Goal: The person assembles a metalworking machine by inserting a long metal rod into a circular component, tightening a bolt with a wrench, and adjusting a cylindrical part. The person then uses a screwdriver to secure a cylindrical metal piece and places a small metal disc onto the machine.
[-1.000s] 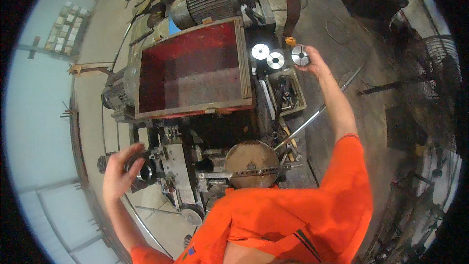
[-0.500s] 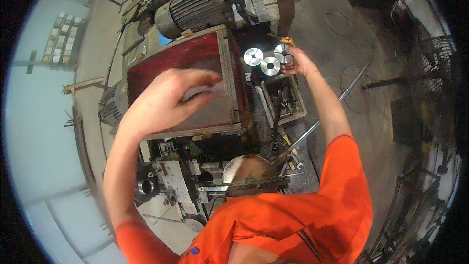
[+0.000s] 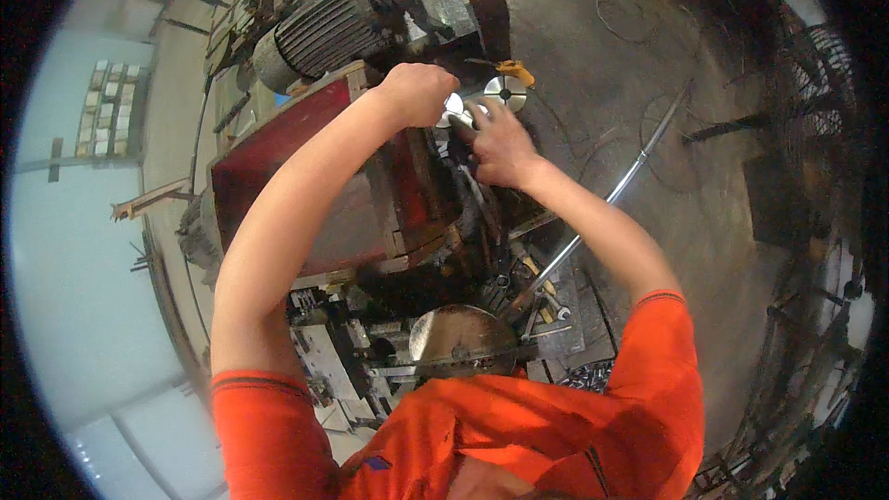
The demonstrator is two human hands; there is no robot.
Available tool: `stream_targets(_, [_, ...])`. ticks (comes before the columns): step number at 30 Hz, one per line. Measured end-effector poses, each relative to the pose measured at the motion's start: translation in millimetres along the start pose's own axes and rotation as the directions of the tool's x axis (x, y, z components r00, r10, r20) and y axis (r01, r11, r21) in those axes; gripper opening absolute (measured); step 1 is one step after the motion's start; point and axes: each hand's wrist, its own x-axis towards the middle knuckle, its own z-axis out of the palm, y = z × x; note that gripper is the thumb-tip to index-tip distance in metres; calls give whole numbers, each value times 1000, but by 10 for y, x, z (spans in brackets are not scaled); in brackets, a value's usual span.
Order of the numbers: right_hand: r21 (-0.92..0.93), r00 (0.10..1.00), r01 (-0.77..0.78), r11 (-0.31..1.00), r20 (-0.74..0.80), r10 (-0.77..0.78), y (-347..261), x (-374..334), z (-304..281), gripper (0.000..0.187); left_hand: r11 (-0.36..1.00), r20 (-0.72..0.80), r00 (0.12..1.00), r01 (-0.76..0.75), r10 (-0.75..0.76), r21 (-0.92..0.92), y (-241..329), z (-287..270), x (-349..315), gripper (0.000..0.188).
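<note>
Three shiny round metal discs sit close together beyond the red box. The clearest is the right-hand disc (image 3: 505, 93), with a dark centre hole and thin slots; neither hand touches it. My left hand (image 3: 419, 94) is closed at the edge of the left-hand disc (image 3: 451, 111), its fingertips partly hidden. My right hand (image 3: 503, 146) has its fingers bent over the middle disc (image 3: 477, 116), covering most of it. Those fingers are slightly blurred.
A red wooden-framed box (image 3: 278, 167) lies under my left forearm. A ribbed electric motor (image 3: 329, 32) stands beyond it. Close to my body are a round metal plate (image 3: 458, 338) and a wrench (image 3: 558, 308). A long metal bar (image 3: 607, 208) slants under my right forearm.
My left hand has moved from over the red box to the left-hand disc and closed. My right hand has left the right-hand disc and moved left to the middle one.
</note>
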Motion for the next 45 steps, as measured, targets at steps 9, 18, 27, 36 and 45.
stream_targets(9, [-39, 999, 42, 998, -27, -43, 234, 134, 688, 55, 998, 28, 997, 68, -67, -3, -61, 87, 219, 28])
stream_targets(18, [-227, 951, 306, 924, 43, -305, 263, 198, 227, 71, 989, 69, 987, 141, -143, 37, -120, 179, 251, 26])
stream_targets(27, [881, 791, -321, 347, 48, 611, -315, -988, -749, 49, 987, 183, 975, 110, -129, 114, -47, 135, 326, 32])
stream_targets(36, [945, 586, -18, -327, 275, 763, -920, -2036, -544, 65, 946, 402, 860, 248, -313, 207, 312, 606, 765, 59])
stream_targets(45, [926, 541, 41, -375, 295, 788, -980, -2065, -345, 52, 964, 394, 887, 170, -240, 205, 126, 956, 876, 57])
